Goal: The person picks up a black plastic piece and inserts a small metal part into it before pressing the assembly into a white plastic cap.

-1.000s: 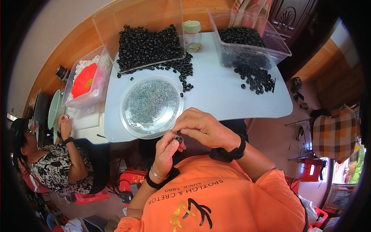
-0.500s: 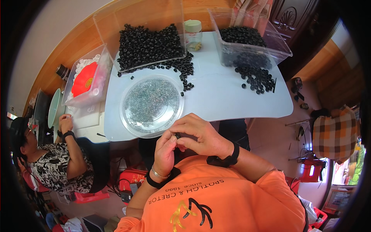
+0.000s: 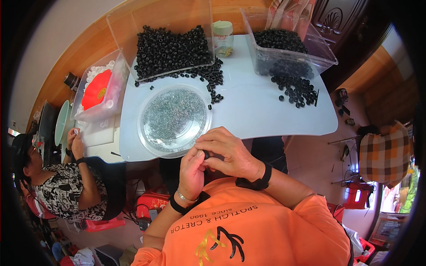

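Note:
My left hand [image 3: 192, 174] and my right hand [image 3: 230, 153] meet just in front of the table's near edge. Pinched between their fingertips is a small black round part [image 3: 206, 154], mostly covered by the fingers. Beyond my left hand, a round clear tray [image 3: 141, 129] holds a mass of tiny greyish, glassy-looking pieces, too small to make out. Further back, a clear plastic bin [image 3: 175, 14] lies tipped toward me, with black ring-shaped parts [image 3: 171, 51] heaped in it and spilling onto the table.
At the right, a second clear bin [image 3: 326, 57] holds more black parts, with a loose pile [image 3: 299, 92] before it. A lidded jar [image 3: 223, 39] stands between the bins on the white table [image 3: 248, 104]. Another person [image 3: 71, 186] sits at the left beside a bin of white pieces [image 3: 113, 82].
My fingers have shifted around the small black part, which now shows more plainly between them. The person at the left has raised their hands slightly, holding a small white piece.

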Demonstrator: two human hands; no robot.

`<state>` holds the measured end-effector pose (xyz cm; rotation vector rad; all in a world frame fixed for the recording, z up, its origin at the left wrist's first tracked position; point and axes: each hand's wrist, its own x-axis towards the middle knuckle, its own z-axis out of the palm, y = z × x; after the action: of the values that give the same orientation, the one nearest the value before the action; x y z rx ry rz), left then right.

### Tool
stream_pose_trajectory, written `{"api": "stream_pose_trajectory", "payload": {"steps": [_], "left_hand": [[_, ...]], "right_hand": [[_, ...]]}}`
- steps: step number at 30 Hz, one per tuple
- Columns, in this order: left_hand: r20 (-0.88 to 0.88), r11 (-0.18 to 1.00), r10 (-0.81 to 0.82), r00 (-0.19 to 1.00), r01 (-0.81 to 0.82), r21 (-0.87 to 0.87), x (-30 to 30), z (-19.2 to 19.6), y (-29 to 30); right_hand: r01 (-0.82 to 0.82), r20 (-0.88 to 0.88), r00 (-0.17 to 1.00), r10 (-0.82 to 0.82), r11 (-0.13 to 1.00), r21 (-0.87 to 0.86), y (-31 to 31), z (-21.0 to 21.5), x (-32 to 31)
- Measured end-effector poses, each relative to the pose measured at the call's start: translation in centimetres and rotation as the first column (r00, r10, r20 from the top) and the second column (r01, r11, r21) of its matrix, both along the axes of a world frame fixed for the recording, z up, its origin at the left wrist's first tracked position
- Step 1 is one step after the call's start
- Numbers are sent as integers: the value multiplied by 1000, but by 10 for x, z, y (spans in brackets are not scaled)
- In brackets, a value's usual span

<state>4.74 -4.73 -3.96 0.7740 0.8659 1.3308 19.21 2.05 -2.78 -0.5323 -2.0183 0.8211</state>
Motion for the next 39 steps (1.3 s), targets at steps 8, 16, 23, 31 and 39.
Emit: {"api": "stream_pose_trajectory", "payload": {"steps": [8, 16, 23, 31, 39], "left_hand": [[-41, 995, 100, 994, -99, 19, 1, -3, 0], [1, 996, 70, 998, -70, -47, 4, 7, 1], [-68, 997, -74, 995, 74, 1, -3, 2, -5], [-154, 1000, -9, 988, 4, -28, 5, 8, -5], [-66, 999, -21, 998, 19, -28, 6, 3, 2]], "right_hand": [[54, 23, 998, -53, 997, -48, -2, 4, 1], [99, 24, 995, -100, 995, 31, -1, 5, 3], [95, -15, 995, -95, 994, 45, -5, 4, 5], [122, -49, 992, -118, 989, 84, -8, -4, 5], [144, -61, 988, -141, 988, 49, -6, 2, 7]]}}
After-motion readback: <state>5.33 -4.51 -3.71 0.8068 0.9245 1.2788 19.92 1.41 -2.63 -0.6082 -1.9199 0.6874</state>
